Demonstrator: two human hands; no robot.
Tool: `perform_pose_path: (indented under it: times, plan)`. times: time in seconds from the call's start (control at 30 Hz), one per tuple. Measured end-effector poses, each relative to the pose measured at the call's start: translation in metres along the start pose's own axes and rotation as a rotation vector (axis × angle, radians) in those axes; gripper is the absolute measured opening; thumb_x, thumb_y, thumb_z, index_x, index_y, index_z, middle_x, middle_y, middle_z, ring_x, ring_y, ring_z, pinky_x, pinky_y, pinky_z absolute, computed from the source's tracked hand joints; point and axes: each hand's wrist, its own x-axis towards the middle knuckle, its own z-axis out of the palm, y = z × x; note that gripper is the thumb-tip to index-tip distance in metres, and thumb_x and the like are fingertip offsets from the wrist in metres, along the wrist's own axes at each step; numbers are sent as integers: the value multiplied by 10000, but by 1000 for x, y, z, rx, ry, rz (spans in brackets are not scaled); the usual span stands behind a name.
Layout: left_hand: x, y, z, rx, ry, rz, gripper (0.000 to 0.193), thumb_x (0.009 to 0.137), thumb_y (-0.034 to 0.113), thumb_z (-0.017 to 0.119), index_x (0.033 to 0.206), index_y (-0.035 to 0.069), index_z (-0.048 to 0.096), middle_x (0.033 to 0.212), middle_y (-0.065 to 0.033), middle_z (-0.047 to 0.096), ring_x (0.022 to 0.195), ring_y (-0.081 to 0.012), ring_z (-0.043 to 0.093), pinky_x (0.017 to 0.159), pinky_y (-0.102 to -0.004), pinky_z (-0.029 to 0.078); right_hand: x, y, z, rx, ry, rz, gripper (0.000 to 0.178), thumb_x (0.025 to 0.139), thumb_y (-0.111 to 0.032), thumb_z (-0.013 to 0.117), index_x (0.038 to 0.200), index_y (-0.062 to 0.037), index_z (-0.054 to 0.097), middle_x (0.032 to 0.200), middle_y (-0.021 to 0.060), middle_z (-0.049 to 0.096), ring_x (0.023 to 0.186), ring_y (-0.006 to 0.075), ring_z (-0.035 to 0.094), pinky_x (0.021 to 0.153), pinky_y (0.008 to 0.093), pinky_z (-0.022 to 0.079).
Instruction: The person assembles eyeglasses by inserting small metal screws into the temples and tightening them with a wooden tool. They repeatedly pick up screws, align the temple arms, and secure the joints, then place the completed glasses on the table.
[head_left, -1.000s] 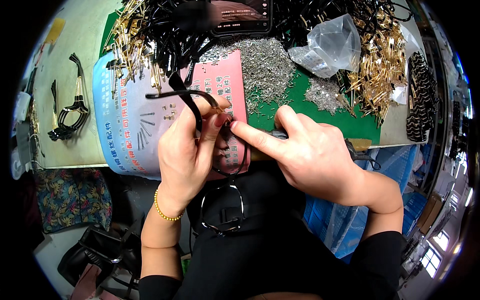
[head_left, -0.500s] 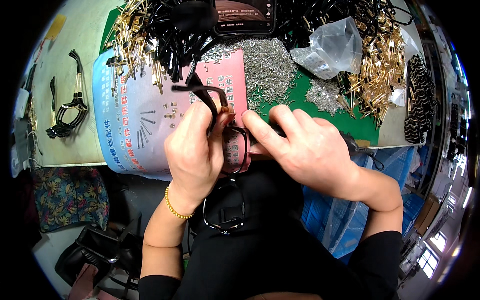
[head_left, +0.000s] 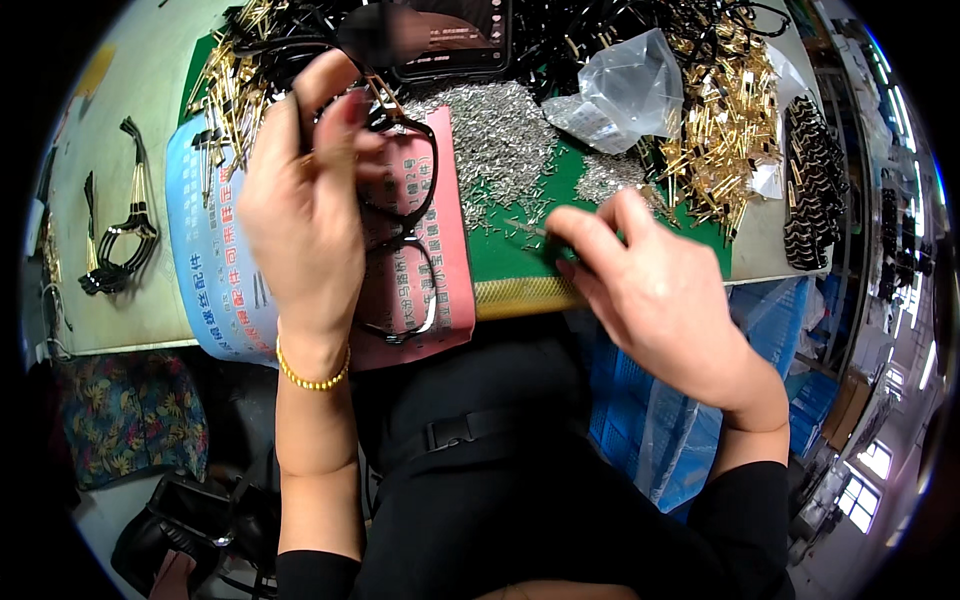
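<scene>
My left hand (head_left: 300, 200), with a gold bead bracelet at its wrist, is closed on a black eyeglass frame (head_left: 432, 170). The frame hangs over the pink end of a printed sheet, its rims lowest and a temple arm up by my fingers, partly hidden by them. My right hand (head_left: 650, 280) is over the green mat (head_left: 500, 258), thumb and fingers pinched together. A thin pale tip shows at the fingertips, too small and blurred to name. Just beyond lies a spread heap of tiny silver screws (head_left: 490, 140).
Black and gold temple arms (head_left: 715, 130) are piled at the back, around a phone (head_left: 455, 45) and a clear plastic bag (head_left: 630, 90). More glasses frames (head_left: 130, 240) lie at left. Blue crates (head_left: 640, 400) stand below the table's right front edge.
My left hand has lifted the eyeglass frame from near my lap, up and leftward over the sheet. My right hand has parted from it and is now near the screws.
</scene>
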Motion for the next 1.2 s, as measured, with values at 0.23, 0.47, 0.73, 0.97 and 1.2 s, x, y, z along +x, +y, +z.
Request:
perform_pose_path:
  times: [0.23,0.47,0.73,0.97,1.2]
  plan:
    - [-35,13,-38,-464,198,-295,297,1116,286,457,1284,49,520,866,-15,551,549,-24,318,409,-174,295,-17,1,15,-39,-53,-37,631,794,-28,624,1384,-252,620,942,116,533,699,228,630,539,350,535]
    - [-79,0,-82,83,302,-2,205,1046,83,587,1176,-75,596,1035,-121,651,995,-196,608,972,-378,484,-14,1,21,1,-2,-17,639,783,-29,625,1384,-248,620,935,119,523,646,213,596,505,336,516]
    - [-90,-5,-108,376,-104,230,148,972,-58,603,1098,-28,674,976,-113,719,985,-229,669,1097,-522,451,-12,2,22,-12,10,-27,739,810,-43,641,1495,-298,527,907,104,511,597,207,591,469,342,507]
    - [-104,8,-82,468,-444,526,305,773,216,868,890,143,595,978,24,769,1007,-244,688,1047,-529,517,-9,-3,-11,321,-55,99,633,859,-19,641,1440,-261,571,1116,93,631,756,270,696,626,364,579]
    - [-92,3,-51,220,-328,283,280,730,20,846,931,88,664,927,-64,710,923,-277,723,1005,-501,545,6,-16,5,260,-158,-272,653,764,-18,672,1398,-136,568,1406,61,599,779,291,655,566,359,572]
